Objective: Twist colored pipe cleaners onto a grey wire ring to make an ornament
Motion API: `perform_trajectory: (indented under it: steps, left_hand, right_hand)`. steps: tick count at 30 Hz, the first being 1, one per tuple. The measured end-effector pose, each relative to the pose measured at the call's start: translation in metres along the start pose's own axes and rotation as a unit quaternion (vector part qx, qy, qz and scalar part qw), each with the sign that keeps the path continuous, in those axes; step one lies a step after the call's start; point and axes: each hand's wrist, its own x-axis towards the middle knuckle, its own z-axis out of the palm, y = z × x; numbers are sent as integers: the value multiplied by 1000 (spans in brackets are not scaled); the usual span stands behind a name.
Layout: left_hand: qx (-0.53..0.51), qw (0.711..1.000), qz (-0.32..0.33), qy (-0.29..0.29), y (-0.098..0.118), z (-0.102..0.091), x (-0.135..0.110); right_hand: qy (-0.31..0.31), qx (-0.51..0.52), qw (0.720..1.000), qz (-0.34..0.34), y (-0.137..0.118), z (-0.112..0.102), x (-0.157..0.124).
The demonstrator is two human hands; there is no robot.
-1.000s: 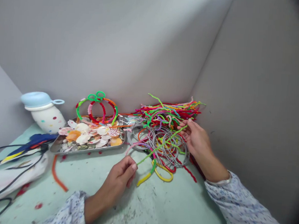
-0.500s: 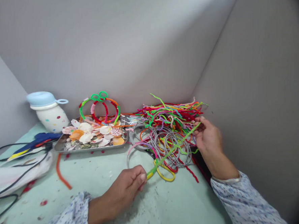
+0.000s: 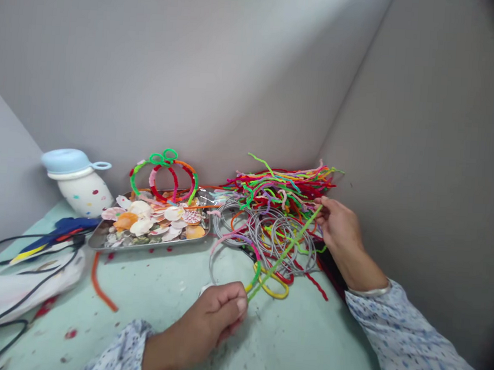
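As I read the head view from my station, I log these entries.

1. Left hand (image 3: 217, 317): fingers curled shut, thumb and fingertips pinching the near end of a long lime-green fuzzy pipe cleaner (image 3: 284, 253), low over the pale green tabletop (image 3: 304, 345).
2. Right hand (image 3: 340, 227): thumb and forefinger closed on the far end of the same pipe cleaner, just beside the wall corner.
3. Lime-green pipe cleaner: stretched straight and slanting between the two hands, raised over a cluster of grey wire rings (image 3: 265, 231) that lies flat on the tabletop.
4. Heap of mixed-colour pipe cleaners (image 3: 280, 187): red, green, orange and pink, piled against the grey wall behind the rings.
5. Yellow pipe-cleaner loop (image 3: 272, 290): on the tabletop, near the left hand.
6. Shallow metal tray (image 3: 159, 245): left of the rings, filled with pale and orange seashells (image 3: 144, 223).
7. Pipe-cleaner-wrapped hoops (image 3: 166, 174): green, red and orange, upright behind the tray.
8. White dotted jar with pale blue lid (image 3: 81, 189): far left, by the wall.
9. Loose orange pipe cleaner (image 3: 98, 285): in front of the tray.
10. Black cables (image 3: 22, 299): lying across a white plastic bag (image 3: 14, 288) at the left edge.
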Motion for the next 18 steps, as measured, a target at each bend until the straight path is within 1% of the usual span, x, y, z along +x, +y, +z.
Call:
perform_trajectory:
  steps: [3, 6, 13, 18]
  left_hand:
    - [-80, 996, -35, 18, -3, -1, 4]
    - [-134, 990, -37, 37, -3, -3, 8]
    - [-190, 978, -12, 91, -2, -10, 11]
    - [-194, 974, -5, 117, 2, -13, 12]
  right_hand:
    - [-37, -12, 999, 27, -2, 0, 1]
    - [-45, -12, 998, 32, -6, -1, 2]
    - [-47, -6, 998, 49, -18, -4, 5]
    - [-55, -4, 996, 69, -24, -7, 7]
